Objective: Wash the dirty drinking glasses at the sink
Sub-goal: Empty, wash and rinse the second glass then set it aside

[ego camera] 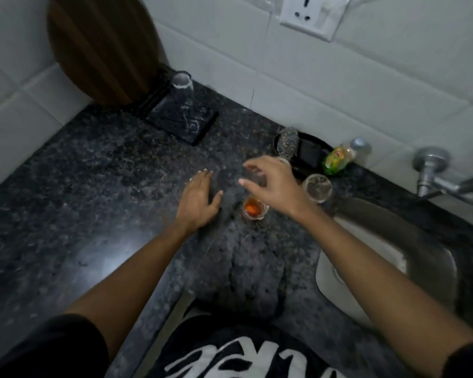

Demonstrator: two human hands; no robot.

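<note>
— Looking down from the head view, which hand (268,181) is closer to a dirty glass?

— That right hand. It hovers over the desk (93,186) with its fingers (250,168) spread and loosely curled, holding nothing. The glass with orange residue (253,210) stands upright just below and a little nearer the body than the palm, partly covered by the wrist.

— So the reach is downward?

— Down and slightly back toward the person, I'd judge. The glass's long axis is vertical, so a grasp from the side or around the rim would suit it.

— And the left hand (200,197)?

— Flat on the desk, fingers straight and together, empty, just left of that glass. It is near too, but the palm faces down.

— Any other glasses?

— An empty-looking glass (318,188) stands just right of the right wrist, beside the sink (432,268). Another clear one (182,83) stands far back on a dark tray (200,126), well apart from both hands.

— Is the sink close?

— Immediately right of the two near glasses; the tap (443,184) sits behind it.
</note>
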